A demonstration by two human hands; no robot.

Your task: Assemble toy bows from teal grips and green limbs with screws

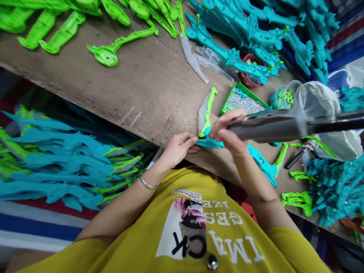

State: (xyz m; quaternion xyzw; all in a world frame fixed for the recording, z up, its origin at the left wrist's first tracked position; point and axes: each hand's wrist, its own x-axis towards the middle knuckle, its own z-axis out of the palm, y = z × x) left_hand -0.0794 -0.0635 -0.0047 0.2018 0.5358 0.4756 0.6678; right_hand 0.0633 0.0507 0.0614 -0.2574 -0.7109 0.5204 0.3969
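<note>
Over the table (136, 83), left hand (178, 148) pinches teal piece (211, 143); right hand (229, 131) grips tool (270, 125), tip hidden.

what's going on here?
One person works at a bench. The left hand pinches a teal part near the bench's edge; the right hand grips a dark tool. A green-and-clear piece lies beside the teal part, and a green tray of small silvery pieces sits just beyond the right hand. The tool's tip is hidden, so contact can't be confirmed.
</note>
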